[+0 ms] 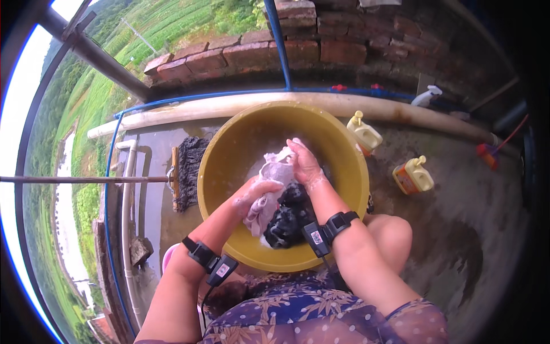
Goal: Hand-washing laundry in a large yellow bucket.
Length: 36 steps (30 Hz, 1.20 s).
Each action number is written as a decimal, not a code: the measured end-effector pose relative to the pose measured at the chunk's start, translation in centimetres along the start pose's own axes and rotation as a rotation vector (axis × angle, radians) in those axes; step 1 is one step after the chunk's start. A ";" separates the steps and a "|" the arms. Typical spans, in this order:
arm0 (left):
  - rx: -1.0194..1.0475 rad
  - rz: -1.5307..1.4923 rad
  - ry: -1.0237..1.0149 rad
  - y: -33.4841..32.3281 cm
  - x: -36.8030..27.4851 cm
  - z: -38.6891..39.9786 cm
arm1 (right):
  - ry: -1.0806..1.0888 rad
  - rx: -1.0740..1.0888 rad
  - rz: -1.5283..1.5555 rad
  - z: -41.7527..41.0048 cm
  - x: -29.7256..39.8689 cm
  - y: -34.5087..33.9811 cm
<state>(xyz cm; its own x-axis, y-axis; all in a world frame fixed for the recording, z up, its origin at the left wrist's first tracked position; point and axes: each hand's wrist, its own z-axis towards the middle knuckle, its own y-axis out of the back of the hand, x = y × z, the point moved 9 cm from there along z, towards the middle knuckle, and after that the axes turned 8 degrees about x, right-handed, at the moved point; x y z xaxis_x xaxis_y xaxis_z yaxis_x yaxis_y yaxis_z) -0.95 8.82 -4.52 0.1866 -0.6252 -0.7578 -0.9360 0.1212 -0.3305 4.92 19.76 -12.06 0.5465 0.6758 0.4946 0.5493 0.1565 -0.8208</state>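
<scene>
Both my hands are inside a large yellow plastic tub (pixel 219 142), on a wet pale pink cloth (pixel 275 172). My left hand (pixel 261 193) grips the cloth's middle, with suds on the wrist. The cloth's upper end is held in my right hand (pixel 304 162), its fingers curled and foamy. Below my right hand, a soaked black cloth (pixel 288 223) lies in the tub against the pink one. Soapy water shows around the cloths.
Two pale yellow pump bottles (pixel 366 134) (pixel 414 175) stand right of the tub. A string mop (pixel 191 172) lies at its left. Behind run a white pipe (pixel 206 107) and a blue pipe (pixel 240 91) along a brick wall (pixel 249 53). A red brush (pixel 488 155) is far right.
</scene>
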 end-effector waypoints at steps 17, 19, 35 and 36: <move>-0.096 -0.225 -0.560 1.4 -3.5 -3.0 | 0.158 -0.088 -0.826 -4.4 4.0 -8.7; -0.095 -0.081 -0.665 1.4 -4.2 -2.4 | 0.107 -0.194 -0.975 -4.9 4.0 -8.0; 0.133 -0.319 -0.484 -3.3 -2.5 0.5 | -0.086 0.332 -0.676 -4.2 3.0 -10.2; 0.126 -0.294 -0.496 -3.3 -2.4 0.5 | -0.074 0.288 -0.711 -4.5 3.1 -10.8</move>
<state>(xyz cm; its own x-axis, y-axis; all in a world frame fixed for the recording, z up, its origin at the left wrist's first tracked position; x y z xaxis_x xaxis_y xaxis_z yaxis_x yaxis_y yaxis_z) 1.87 10.35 -1.88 0.5783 -0.2153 -0.7869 -0.7869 0.1075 -0.6077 3.60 16.93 -0.39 0.0741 0.3874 0.9189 0.5611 0.7456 -0.3596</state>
